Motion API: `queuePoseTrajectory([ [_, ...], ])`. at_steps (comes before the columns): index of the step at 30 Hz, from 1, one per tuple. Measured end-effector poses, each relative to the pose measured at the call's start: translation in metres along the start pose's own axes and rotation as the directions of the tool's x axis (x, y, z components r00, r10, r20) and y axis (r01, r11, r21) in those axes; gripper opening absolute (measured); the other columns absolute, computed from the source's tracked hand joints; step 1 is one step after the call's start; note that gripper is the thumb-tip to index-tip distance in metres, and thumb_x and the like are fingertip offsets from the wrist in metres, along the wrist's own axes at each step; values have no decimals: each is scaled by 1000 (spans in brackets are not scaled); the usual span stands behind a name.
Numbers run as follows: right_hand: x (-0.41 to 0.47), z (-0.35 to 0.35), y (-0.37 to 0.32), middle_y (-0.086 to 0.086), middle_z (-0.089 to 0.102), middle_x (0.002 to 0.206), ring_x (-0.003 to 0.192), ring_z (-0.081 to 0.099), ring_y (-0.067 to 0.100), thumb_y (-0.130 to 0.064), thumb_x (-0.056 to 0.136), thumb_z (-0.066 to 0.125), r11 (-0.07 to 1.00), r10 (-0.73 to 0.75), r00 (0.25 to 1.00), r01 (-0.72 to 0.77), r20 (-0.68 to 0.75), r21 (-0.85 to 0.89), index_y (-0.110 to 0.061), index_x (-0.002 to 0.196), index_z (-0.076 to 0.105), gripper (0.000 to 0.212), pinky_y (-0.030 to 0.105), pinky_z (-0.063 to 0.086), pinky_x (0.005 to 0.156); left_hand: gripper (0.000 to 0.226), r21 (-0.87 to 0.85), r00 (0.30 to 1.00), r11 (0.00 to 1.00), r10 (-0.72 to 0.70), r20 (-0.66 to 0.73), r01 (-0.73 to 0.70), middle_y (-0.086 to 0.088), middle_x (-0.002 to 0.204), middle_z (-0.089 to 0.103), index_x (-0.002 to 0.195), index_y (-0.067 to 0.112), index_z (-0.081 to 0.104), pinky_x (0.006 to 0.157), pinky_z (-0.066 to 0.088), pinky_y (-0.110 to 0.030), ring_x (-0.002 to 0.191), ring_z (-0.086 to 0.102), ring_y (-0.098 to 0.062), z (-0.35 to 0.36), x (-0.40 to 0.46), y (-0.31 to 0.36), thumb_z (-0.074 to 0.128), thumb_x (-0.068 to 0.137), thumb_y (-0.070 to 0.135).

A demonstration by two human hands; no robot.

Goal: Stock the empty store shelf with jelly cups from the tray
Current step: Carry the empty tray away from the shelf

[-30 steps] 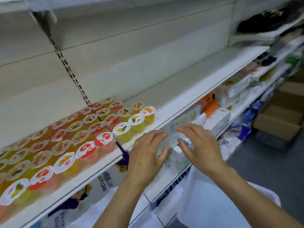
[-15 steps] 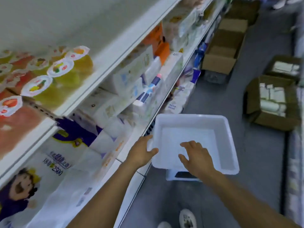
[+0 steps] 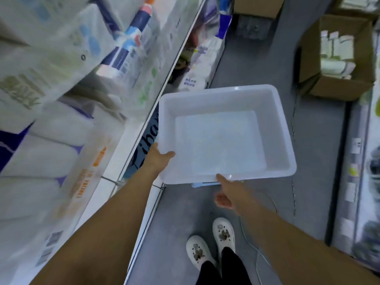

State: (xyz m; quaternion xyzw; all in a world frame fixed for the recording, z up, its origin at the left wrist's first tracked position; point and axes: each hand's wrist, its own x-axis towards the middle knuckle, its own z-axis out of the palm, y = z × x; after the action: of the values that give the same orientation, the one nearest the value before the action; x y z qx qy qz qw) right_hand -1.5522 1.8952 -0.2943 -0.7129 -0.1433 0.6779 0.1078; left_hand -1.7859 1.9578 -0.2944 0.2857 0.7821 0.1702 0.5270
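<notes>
The left hand [image 3: 159, 156] holds the near left corner of a white see-through plastic tray [image 3: 284, 128]. Its thumb lies over the rim and its fingers go down the outside, so this grip is closed on the tray. The right hand [image 3: 226, 192] is at the near edge of the tray. One finger touches the rim from the front. The other fingers curl down below the rim, and I cannot tell if they hold the tray or just hang there.

The tray is held out over the grey floor [image 3: 316, 153], beside the front edge of the white store shelves [image 3: 144, 124]. Nothing is inside the tray. A pale blue thing [image 3: 202, 183] peeks out from under its near edge, but it is too hidden to name. No jelly cups show from here.

On the shelves to the left lie soft white packs [image 3: 41, 153] with purple and orange print, all blurry. Higher up stands a pack with blue and pink bands [image 3: 131, 40].

On the floor past the tray sits an open brown cardboard box [image 3: 337, 85] with white and green packets in it. Another brown box [image 3: 257, 7] is at the far end.

Below the hands, two white shoes [image 3: 223, 233] with small charms stand on the floor, with black trouser legs [image 3: 232, 266] above them. A thin white cord [image 3: 259, 254] lies near the shoes.
</notes>
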Motion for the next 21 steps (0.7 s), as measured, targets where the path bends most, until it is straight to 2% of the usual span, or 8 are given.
queuePoseTrajectory([
  [2,6,3,2,14,48,67,54,48,22,-34,93,62,944,43,998,-56,45,326,-7,82,51,31,28,44,53,81,-57,998,996,-66,12,66,-11,135,53,151,14,22,78,57,-41,105,61,-28,4,-9,4,69,88,33],
  [4,7,0,3,18,60,82,58,58,23,-25,90,67,877,87,996,-65,-23,476,-2,98,56,26,29,53,52,82,-41,990,992,-115,77,118,-10,122,60,151,17,19,57,57,-33,82,66,-24,11,-26,12,67,89,37],
  [5,7,-5,4,19,61,87,54,59,23,-20,89,68,861,98,993,-52,-66,505,-1,106,55,29,27,51,45,79,-33,987,992,-119,112,123,-10,116,62,150,18,22,52,57,-32,75,66,-22,15,-36,17,67,88,38],
  [7,-1,-19,2,20,58,90,47,54,20,-16,87,66,864,96,987,-17,-130,504,0,111,54,32,21,44,37,59,-24,978,994,-102,181,108,-9,104,66,140,17,37,51,57,-33,71,66,-23,22,-58,33,64,90,34],
  [10,-21,-45,-9,17,53,79,49,47,19,-13,87,63,898,71,975,30,-211,439,1,103,53,23,17,39,34,32,-3,976,999,-38,213,39,-11,92,66,126,16,47,50,57,-35,66,65,-23,34,-93,56,53,94,20],
  [14,-59,-76,-16,10,44,68,48,38,16,-15,86,59,930,38,962,65,-269,363,-3,89,50,16,18,32,33,26,-49,983,999,-10,182,19,-12,83,67,119,12,52,53,58,-39,51,64,-19,54,-138,60,51,93,16],
  [18,-108,-90,0,12,48,64,48,40,19,-11,86,58,922,-36,943,159,-332,353,-3,78,49,15,22,32,40,24,-69,973,997,31,230,-16,-14,91,69,115,13,56,59,60,-42,65,67,-25,53,-175,59,52,91,14],
  [21,-150,-86,23,13,53,61,46,43,22,-10,83,60,883,-72,900,258,-430,391,-1,77,51,14,25,35,42,24,-62,958,995,97,271,-84,-14,95,68,114,14,55,55,58,-36,70,67,-27,44,-204,54,54,90,14],
])
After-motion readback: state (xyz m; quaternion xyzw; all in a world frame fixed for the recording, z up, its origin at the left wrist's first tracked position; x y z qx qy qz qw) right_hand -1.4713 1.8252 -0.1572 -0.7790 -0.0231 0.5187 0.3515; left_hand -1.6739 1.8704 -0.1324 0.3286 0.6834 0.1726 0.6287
